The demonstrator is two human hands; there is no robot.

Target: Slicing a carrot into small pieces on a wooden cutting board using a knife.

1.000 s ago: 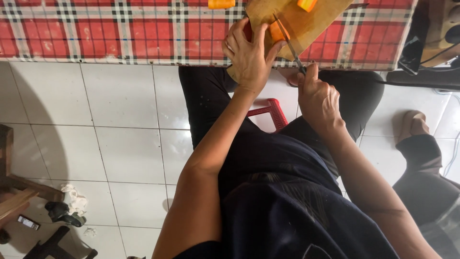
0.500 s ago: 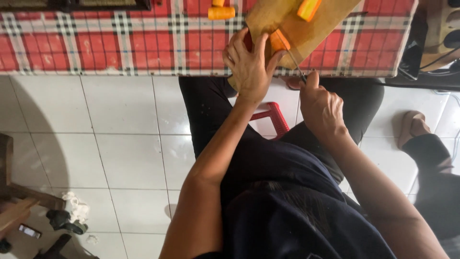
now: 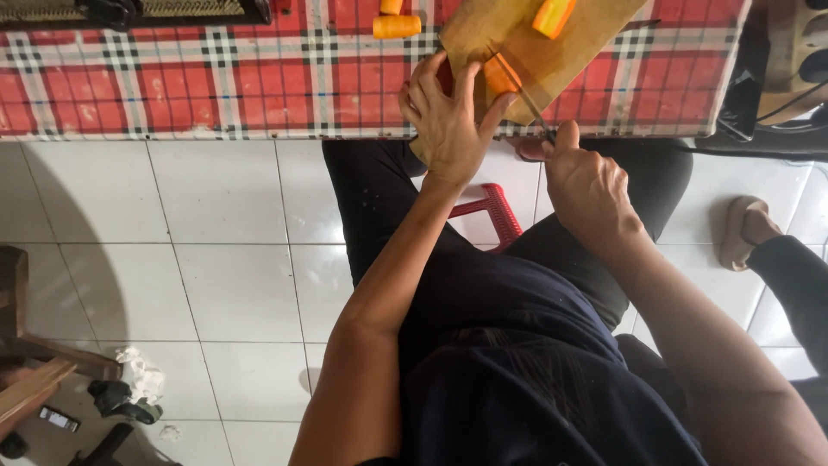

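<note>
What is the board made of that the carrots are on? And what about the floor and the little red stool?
The cutting board looks like wood: pale brown, matte, faintly streaked. The floor looks like glazed ceramic tile: white glossy squares with dark grout lines. The red stool seems to be moulded plastic, judging by its ribbed, even red surface, though little of it shows.

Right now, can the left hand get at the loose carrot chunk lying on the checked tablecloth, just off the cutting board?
Probably yes. The left hand steadies a carrot piece on the cutting board, and the carrot chunk lies close beyond its fingertips on the tablecloth, nothing between.
</note>
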